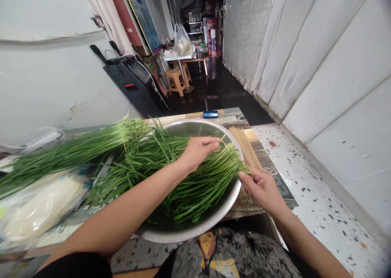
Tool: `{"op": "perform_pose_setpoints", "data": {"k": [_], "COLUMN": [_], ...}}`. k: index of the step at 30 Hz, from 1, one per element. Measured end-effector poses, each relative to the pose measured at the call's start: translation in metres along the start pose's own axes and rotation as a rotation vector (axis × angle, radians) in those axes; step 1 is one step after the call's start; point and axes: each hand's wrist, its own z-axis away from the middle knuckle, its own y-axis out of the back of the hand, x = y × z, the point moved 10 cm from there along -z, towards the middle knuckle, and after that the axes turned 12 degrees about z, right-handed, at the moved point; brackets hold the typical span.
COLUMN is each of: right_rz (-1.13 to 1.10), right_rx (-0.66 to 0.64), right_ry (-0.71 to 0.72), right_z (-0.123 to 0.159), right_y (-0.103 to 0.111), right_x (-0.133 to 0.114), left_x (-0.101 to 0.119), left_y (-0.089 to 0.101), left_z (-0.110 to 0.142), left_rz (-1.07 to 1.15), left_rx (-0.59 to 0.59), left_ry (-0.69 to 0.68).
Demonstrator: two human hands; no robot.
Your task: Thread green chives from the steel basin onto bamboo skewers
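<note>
A wide metal bowl (227,213) stands before me, heaped with long garlic chives (195,196), their pale cut ends pointing right. My left hand (200,151) reaches over the bowl, its thumb and fingers closed at the upper side of the pale ends. A thin light sliver shows beside those fingertips; whether it is a stalk or a skewer I cannot tell. At the bowl's right rim, my right hand (259,186) pinches the lower side of the same pale ends. Bamboo skewers (244,145) lie in a pile just beyond the right rim, partly hidden by the bowl.
More chives (88,141) lie left of the bowl, with stick ends poking out. In front of them is a clear plastic bag (45,206) with something pale inside. A blue box (210,114) sits at the table's far edge. Farther off are stools (176,82) and a white table (171,57).
</note>
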Motion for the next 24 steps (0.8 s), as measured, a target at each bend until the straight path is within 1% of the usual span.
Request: {"op": "perform_pose_setpoints", "data": {"k": [6, 8, 10, 12, 15, 16, 17, 18, 19, 20, 21, 22, 24], "right_rz": [-0.019, -0.017, -0.009, -0.004, 0.016, 0.028, 0.041, 0.055, 0.066, 0.072, 0.074, 0.075, 0.075], "right_rx": [0.027, 0.039, 0.052, 0.063, 0.055, 0.045, 0.039, 0.035, 0.036, 0.041, 0.046, 0.047, 0.045], "right_ry": [0.008, 0.022, 0.034, 0.044, 0.057, 0.062, 0.069, 0.075, 0.078, 0.077, 0.073, 0.068, 0.059], "right_z": [0.001, 0.001, 0.001, 0.002, 0.003, 0.003, 0.004, 0.004, 0.005, 0.005, 0.005, 0.006, 0.006], "right_y": [-0.002, -0.003, -0.003, -0.002, 0.001, 0.002, 0.003, 0.004, 0.004, 0.005, 0.006, 0.005, 0.004], "right_x": [0.003, 0.004, 0.004, 0.003, 0.001, 0.0, -0.001, -0.002, -0.002, -0.002, -0.002, -0.001, 0.001], "left_x": [0.007, 0.008, 0.011, 0.017, 0.028, 0.033, 0.039, 0.047, 0.054, 0.058, 0.056, 0.05, 0.031], "left_y": [0.0, -0.002, -0.006, -0.015, -0.025, -0.023, -0.018, -0.008, 0.003, 0.011, 0.015, 0.014, 0.005], "left_z": [0.003, 0.005, 0.009, 0.013, 0.013, 0.01, 0.005, -0.003, -0.012, -0.02, -0.027, -0.034, -0.043], "left_rz": [-0.02, -0.047, -0.104, -0.171, -0.298, -0.353, -0.417, -0.479, -0.542, -0.605, -0.671, -0.739, -0.894], "left_rx": [0.019, 0.031, 0.005, -0.086, -0.322, -0.376, -0.387, -0.337, -0.261, -0.2, -0.168, -0.174, -0.227], "left_ry": [-0.059, -0.101, -0.156, -0.205, -0.19, -0.175, -0.176, -0.199, -0.229, -0.255, -0.268, -0.272, -0.275]}}
